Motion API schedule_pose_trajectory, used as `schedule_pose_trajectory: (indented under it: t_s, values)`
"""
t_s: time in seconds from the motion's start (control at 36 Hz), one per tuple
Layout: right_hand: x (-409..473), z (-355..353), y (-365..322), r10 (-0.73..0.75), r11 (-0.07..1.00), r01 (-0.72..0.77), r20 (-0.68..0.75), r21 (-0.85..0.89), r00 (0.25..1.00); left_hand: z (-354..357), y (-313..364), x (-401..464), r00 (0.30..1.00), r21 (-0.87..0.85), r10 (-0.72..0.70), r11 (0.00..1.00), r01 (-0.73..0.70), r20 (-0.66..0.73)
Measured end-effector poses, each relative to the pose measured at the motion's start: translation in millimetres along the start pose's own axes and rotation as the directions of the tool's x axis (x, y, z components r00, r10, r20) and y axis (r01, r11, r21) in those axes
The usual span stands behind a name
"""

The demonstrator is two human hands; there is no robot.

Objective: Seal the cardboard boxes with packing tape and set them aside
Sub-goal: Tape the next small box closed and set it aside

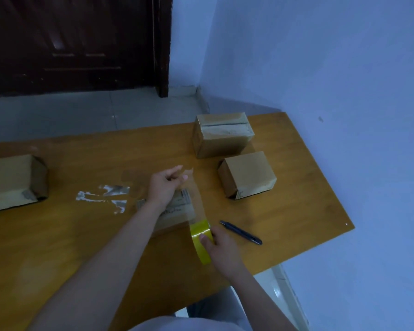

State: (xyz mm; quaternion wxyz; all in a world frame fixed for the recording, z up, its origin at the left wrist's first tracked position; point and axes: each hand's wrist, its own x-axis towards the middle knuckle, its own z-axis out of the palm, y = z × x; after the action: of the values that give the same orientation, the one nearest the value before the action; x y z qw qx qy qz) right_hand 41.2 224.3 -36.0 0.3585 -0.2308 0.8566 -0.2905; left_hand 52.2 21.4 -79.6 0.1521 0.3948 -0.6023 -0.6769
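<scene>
Both hands apart: left hand (165, 185) pinches tape strip (196, 194), right hand (221, 247) grips roll (201, 240).

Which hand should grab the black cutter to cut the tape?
Probably the right hand: the cutter lies just beside it, though it grips the tape roll. The left hand pinches the pulled strip farther away.

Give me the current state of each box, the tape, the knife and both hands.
Tape roll: gripped by right hand, strip drawn out.
Left hand: pinching the strip's end.
Box under the hands: flat on the table.
Far box: taped shut.
Near-right box: on its side.
Left box: end open.
Utility knife: lying untouched.
</scene>
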Motion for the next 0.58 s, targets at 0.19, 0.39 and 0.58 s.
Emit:
schedule_pose_trajectory:
  t_s: [0.19, 0.39, 0.58]
  values:
    - [-3.0, -0.9, 2.2, -0.024, 0.999, 0.025, 0.005, -0.041, 1.000, 0.7, 0.5, -0.7, 0.999, -0.005, 0.033, 0.999, -0.033, -0.017]
    - [-2.1, -0.8, 6.5, -0.010, 0.997, 0.010, 0.005, -0.070, 1.000, 2.5, -2.1, -0.1, 0.994, 0.052, 0.098, 0.994, -0.096, -0.046]
    - [-1.1, -6.4, 4.0, -0.011, 1.000, 0.012, -0.009, 0.027, 1.000, 2.2, -4.7, 3.1, 0.983, 0.224, 0.171, 0.963, -0.151, -0.071]
